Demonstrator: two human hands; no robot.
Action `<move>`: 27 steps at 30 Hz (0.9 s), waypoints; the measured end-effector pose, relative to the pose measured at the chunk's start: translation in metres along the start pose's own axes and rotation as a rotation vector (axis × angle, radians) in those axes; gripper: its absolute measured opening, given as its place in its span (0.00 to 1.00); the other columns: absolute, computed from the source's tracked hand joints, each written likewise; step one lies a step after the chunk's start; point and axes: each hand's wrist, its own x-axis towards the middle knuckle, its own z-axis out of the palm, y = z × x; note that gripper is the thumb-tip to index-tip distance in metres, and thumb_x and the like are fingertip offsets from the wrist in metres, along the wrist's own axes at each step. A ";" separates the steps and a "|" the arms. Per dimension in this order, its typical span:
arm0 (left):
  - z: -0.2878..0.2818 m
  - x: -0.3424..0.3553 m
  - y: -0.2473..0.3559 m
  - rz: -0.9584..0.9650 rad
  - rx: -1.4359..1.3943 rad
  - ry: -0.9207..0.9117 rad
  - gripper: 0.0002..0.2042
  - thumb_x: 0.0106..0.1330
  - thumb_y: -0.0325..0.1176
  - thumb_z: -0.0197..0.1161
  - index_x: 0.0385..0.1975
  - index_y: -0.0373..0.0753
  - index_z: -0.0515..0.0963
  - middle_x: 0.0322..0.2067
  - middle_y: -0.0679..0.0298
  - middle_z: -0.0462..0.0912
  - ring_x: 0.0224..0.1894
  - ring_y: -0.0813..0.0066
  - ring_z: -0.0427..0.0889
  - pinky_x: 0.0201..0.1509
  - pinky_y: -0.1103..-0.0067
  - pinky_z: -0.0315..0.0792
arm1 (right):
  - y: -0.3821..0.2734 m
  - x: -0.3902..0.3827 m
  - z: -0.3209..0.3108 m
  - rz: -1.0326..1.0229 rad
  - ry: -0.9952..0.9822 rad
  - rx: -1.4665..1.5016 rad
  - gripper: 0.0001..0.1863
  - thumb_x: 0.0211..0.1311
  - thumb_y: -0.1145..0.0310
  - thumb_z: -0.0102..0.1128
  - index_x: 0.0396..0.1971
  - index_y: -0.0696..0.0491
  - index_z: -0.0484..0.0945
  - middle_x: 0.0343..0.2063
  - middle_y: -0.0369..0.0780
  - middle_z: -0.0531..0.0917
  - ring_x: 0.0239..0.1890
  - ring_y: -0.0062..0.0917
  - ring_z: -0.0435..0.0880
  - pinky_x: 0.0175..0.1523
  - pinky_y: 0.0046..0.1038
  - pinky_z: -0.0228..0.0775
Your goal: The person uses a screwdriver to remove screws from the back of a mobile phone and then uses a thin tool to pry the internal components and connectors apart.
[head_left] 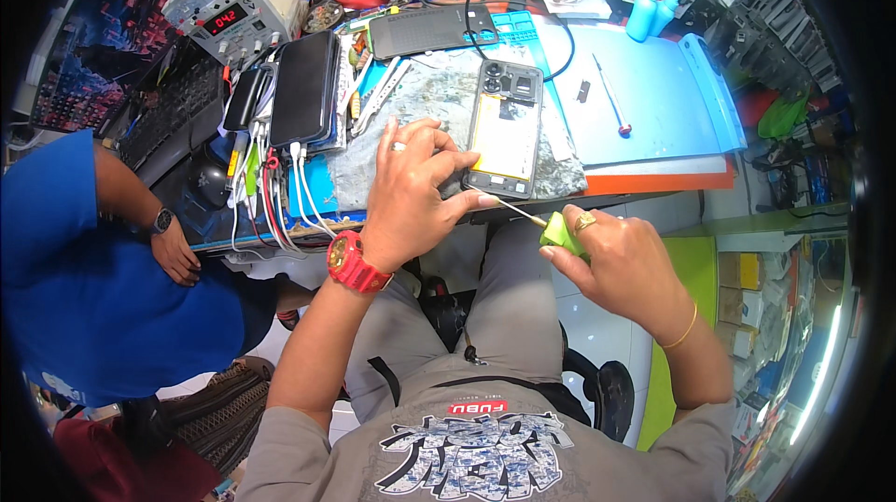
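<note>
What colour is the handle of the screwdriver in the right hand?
Bright green; the screwdriver handle shows in the head view, gripped by the right hand.

Open blue mat [653, 101] (cables [280, 194] leftward)

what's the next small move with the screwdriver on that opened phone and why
Probably seat the tip squarely and turn. The right hand holds the green-handled screwdriver with its shaft reaching the near edge of the opened phone, and the left hand pins that end down; the screw itself is too small to see.
</note>
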 end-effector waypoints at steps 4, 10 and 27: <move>-0.005 0.001 -0.004 0.021 0.007 -0.050 0.26 0.54 0.47 0.87 0.52 0.44 0.93 0.49 0.62 0.83 0.70 0.51 0.77 0.84 0.41 0.53 | -0.017 0.001 -0.010 0.057 -0.031 0.048 0.21 0.72 0.54 0.73 0.47 0.60 0.86 0.26 0.44 0.86 0.24 0.41 0.89 0.29 0.40 0.79; -0.009 0.001 -0.005 0.010 -0.013 -0.092 0.26 0.54 0.47 0.86 0.53 0.44 0.92 0.48 0.61 0.84 0.69 0.52 0.78 0.85 0.43 0.54 | -0.035 -0.002 -0.014 0.139 -0.071 0.048 0.23 0.72 0.55 0.73 0.50 0.63 0.87 0.26 0.48 0.87 0.25 0.43 0.89 0.30 0.41 0.80; -0.008 0.002 -0.007 0.015 -0.025 -0.093 0.27 0.54 0.49 0.86 0.53 0.44 0.92 0.48 0.61 0.83 0.65 0.56 0.80 0.85 0.43 0.54 | -0.042 -0.008 0.002 0.216 -0.009 0.076 0.24 0.72 0.53 0.74 0.50 0.62 0.87 0.27 0.49 0.87 0.24 0.45 0.88 0.29 0.41 0.79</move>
